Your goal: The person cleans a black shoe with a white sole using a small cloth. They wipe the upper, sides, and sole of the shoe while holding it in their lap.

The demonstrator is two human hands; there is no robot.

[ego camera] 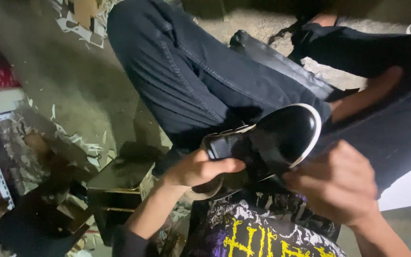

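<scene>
The black shoe [267, 143] lies across the person's lap, between the two hands and above the printed black, yellow and purple cloth [258, 233]. Its long axis runs from lower left to upper right: the rounded, white-edged end points up and right toward the knee in dark jeans [200, 81], and the other end sits in the left hand [198, 169]. That hand is closed round the lower-left end, fingers curled over the edge. The right hand [336, 185] is at the shoe's lower right side, fingers bent in a loose fist; it seems to touch the rim or pinch something small there, but motion blur hides the contact. The left hand has the firmer hold. Below left stands a small dark box [120, 183] on the littered floor [72, 81].
</scene>
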